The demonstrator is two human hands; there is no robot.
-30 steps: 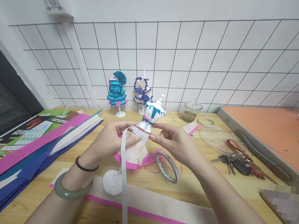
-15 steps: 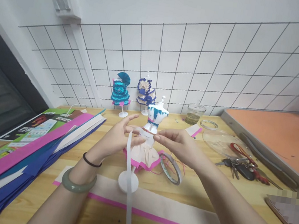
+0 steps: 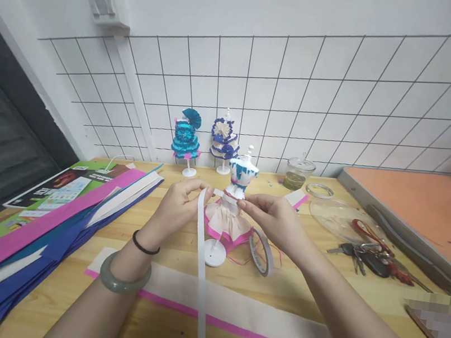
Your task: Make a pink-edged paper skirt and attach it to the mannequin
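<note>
A small white dress-form mannequin (image 3: 243, 167) stands in front of me, with teal trim on its chest and a cream paper skirt (image 3: 227, 217) edged in pink. My left hand (image 3: 181, 202), left of its waist, pinches a narrow white strip of tape (image 3: 202, 244) between thumb and forefinger. The strip's long end hangs down past the round white base (image 3: 214, 253); a short stretch runs across to the waist. There my right hand (image 3: 264, 208) is closed, its fingertips pressing the strip against the mannequin's right side. A roll of tape (image 3: 261, 252) leans beside the skirt.
A long cream paper strip with a pink edge (image 3: 254, 319) lies in front. Two dressed mannequins (image 3: 186, 138) stand behind. Coloured paper (image 3: 53, 211) covers the left. On the right are keys (image 3: 359, 255), a glass jar (image 3: 297, 174), a clear disc and an orange board (image 3: 417, 214).
My left hand has drawn back left from the waist, leaving the strip stretched between both hands. The mannequin's base sits farther back and right in view. My right hand stays at the waist.
</note>
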